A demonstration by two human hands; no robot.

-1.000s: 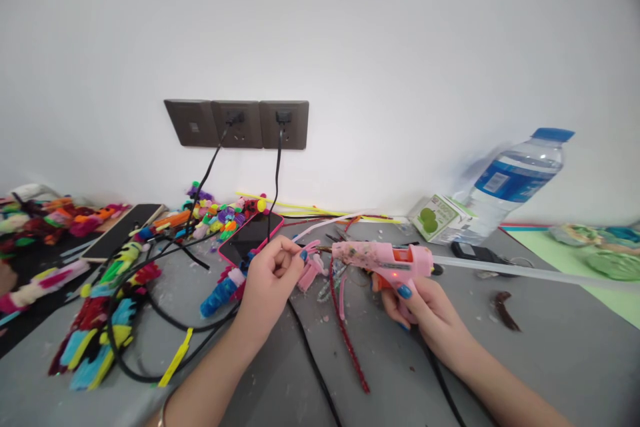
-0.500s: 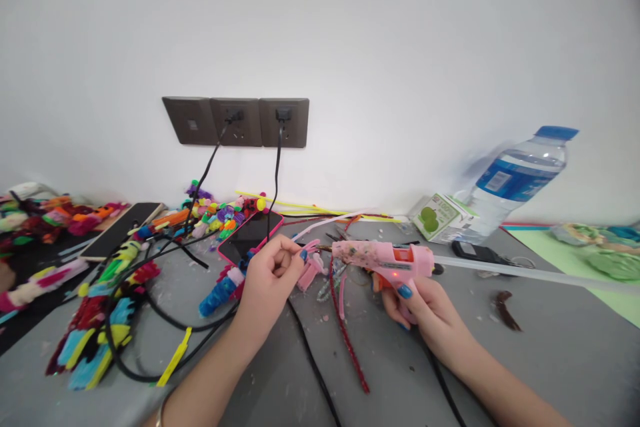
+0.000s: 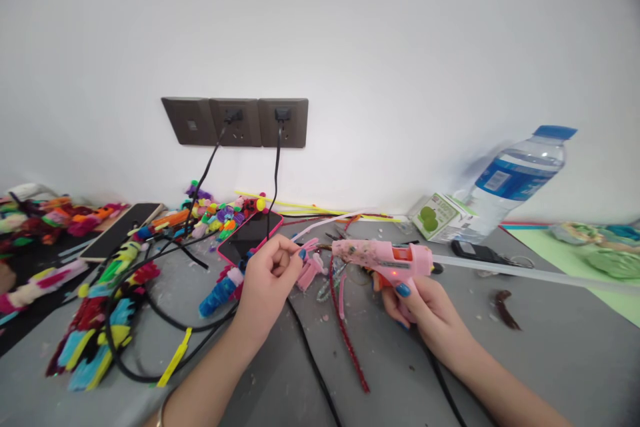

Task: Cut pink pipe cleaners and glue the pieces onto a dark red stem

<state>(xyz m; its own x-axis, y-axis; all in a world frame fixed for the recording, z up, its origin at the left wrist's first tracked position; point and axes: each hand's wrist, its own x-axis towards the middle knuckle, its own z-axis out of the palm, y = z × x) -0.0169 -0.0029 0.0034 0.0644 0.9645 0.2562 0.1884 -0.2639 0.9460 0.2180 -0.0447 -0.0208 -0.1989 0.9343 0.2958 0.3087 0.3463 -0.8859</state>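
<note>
The left hand (image 3: 267, 283) is curled into a loose fist, thumb and forefinger pinched together at its 2 o'clock side, knuckles up. Its bare forearm runs down toward 7 o'clock. The right hand (image 3: 423, 303) is closed in a grip, forefinger crooked forward at 11 o'clock, with blue-painted nails showing. Its forearm trails off toward 4 o'clock.

A home craft corner set up at a grey table (image 3: 550, 360) against a plain white wall (image 3: 400, 47): heaps of bright pipe-cleaner pieces (image 3: 95, 340) lie across it, with a pink glue gun (image 3: 385, 259), black cables (image 3: 170, 320) running up to a row of wall sockets (image 3: 235, 122), a phone (image 3: 247, 235), a water bottle (image 3: 515, 180) and a small carton (image 3: 440, 217).
</note>
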